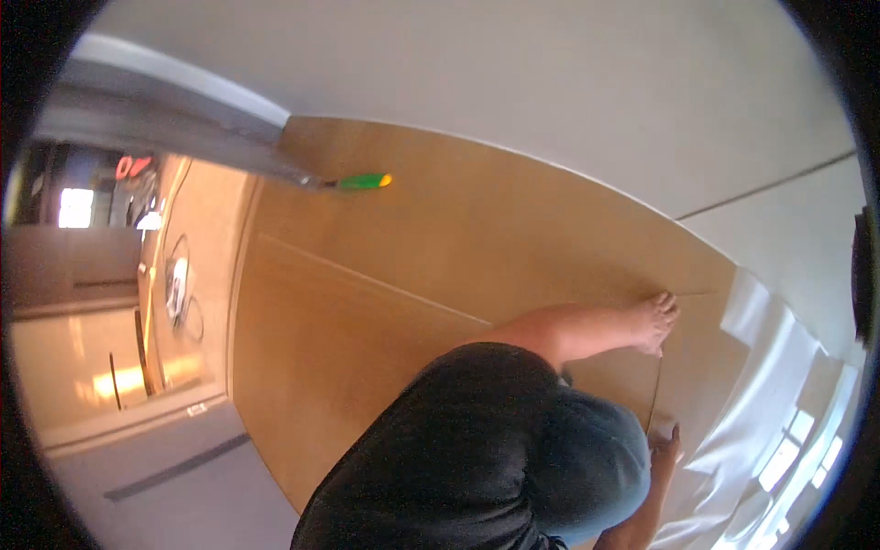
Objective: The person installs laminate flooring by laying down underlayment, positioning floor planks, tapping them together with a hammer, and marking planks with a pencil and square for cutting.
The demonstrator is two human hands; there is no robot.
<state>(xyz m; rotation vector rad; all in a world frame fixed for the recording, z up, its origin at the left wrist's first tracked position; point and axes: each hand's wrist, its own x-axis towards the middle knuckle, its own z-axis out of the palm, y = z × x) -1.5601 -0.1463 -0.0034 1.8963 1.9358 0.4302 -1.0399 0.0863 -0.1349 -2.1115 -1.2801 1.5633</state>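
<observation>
My left arm reaches to the right from a dark sleeve. At its end, my left hand (654,324) rests on the tan board-like surface (403,238), fingers bent but apart, with nothing visible in them. Lower down, my right hand (668,445) is close to the same surface, one finger sticking out. My knee in grey-blue cloth (591,458) partly covers that hand, so whether it holds something is unclear. A thin dark line (656,394) runs between the two hands. Farther left lies a tool with a green and yellow handle (365,181); its grey end blurs into the background.
A pale wall or panel (550,73) borders the far side. Crumpled white sheeting (747,385) hangs or lies at the right. To the left are a lit area with a looped cable (187,247) and a grey panel (174,495) with a dark bar.
</observation>
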